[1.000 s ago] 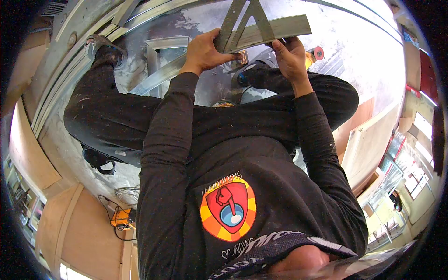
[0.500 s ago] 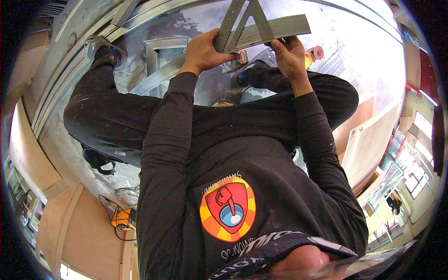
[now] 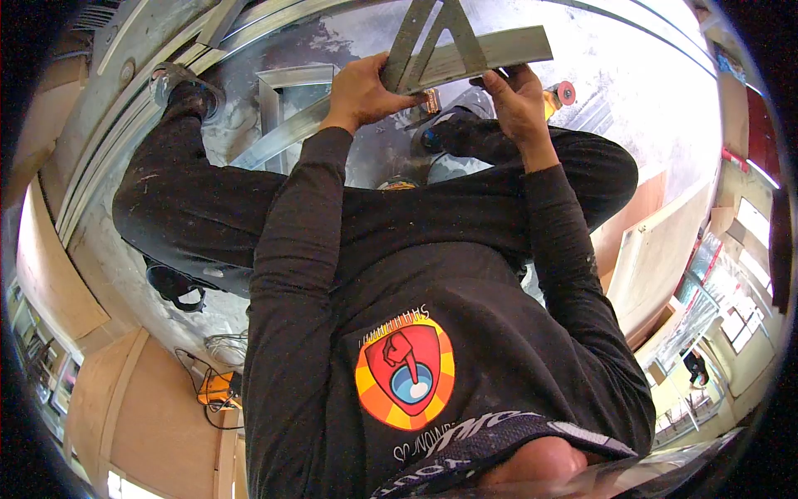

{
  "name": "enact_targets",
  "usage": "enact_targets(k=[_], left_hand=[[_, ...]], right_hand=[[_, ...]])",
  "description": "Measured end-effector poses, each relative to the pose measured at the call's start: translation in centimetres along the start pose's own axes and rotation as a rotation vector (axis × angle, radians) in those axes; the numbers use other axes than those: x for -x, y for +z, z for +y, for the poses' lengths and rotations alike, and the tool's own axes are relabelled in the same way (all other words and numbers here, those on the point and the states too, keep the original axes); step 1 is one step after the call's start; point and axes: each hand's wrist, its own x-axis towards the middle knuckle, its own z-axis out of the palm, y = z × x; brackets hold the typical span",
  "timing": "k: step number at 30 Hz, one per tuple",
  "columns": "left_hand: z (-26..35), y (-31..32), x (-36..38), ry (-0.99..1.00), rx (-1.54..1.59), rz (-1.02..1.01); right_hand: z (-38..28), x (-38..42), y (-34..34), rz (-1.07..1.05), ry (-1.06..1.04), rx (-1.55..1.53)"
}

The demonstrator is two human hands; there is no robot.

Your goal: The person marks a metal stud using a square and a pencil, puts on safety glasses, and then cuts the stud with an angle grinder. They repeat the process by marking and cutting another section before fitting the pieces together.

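Note:
My left hand is closed around a long flat-sided metal bar, its thumb stretched along the lower edge. A triangular metal set square lies against the bar, its base by my left fingers, which are partly hidden behind it. On the other side, my right hand pinches the bar's lower edge close to the square's right leg. Its fingertips are hidden behind the bar. The bar's shiny lower part slants down to the left over a metal frame on the floor.
An angle grinder with a red disc lies beyond my right hand. Long metal profiles run along the left. Wooden panels stand at right, and an orange tool with a cable sits lower left. Another person is far right.
My hands, the bar and the set square hold nearly still. The distant person at the far right has shifted slightly.

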Motion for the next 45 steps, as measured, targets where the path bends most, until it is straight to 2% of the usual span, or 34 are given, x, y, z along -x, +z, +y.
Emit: enact_targets(k=[2, 3, 5, 6, 8, 10, 13, 16, 26, 29, 33, 40, 45], left_hand=[[-0.2, 0.3, -0.1, -0.007, -0.033, -0.007], [-0.1, 0.5, -0.2, -0.001, -0.028, 0.021], [0.2, 0.8, -0.2, 0.0, -0.013, 0.048], [0.4, 0.7, -0.2, -0.01, -0.024, 0.008], [0.7, 0.7, -0.1, -0.017, -0.036, -0.038], [0.6, 0.9, 0.0, -0.009, -0.053, -0.05], [0.4, 1.1, -0.1, 0.009, -0.038, -0.073], [0.4, 1.2, 0.0, 0.008, -0.057, -0.075], [0.1, 1.9, -0.1, 0.038, -0.065, -0.077], [0.4, 1.1, 0.0, 0.015, -0.025, -0.108], [0.3, 1.5, 0.0, 0.031, -0.087, -0.102], [0.6, 1.1, -0.3, 0.026, -0.132, -0.064], [0.0, 1.7, -0.2, 0.019, -0.109, -0.078]], right_hand=[[-2.3, 0.8, 0.5, 0.119, 0.187, 0.442], [-3.0, 1.3, 0.2, 0.117, 0.184, 0.447], [-4.3, 2.4, -0.5, 0.037, 0.136, 1.193], [-4.7, 3.0, -0.4, 0.037, 0.139, 1.199], [-5.7, 4.0, 0.2, 0.029, -0.165, 1.189], [-6.4, 4.3, 1.4, 0.06, -0.082, 1.176], [-6.1, 3.9, 2.2, 0.015, -0.337, 1.268], [-5.2, 3.8, 1.9, -0.023, -0.3, 1.306], [-4.4, 1.3, 2.8, 0.066, -0.364, 1.395], [-5.5, 3.3, 2.9, 0.035, -0.317, 1.431], [-4.5, 1.6, 2.9, 0.089, -0.377, 1.406], [-4.5, 3.4, 2.3, 0.069, -0.306, 1.4], [-4.0, 1.0, 2.8, 0.099, -0.365, 1.39]])
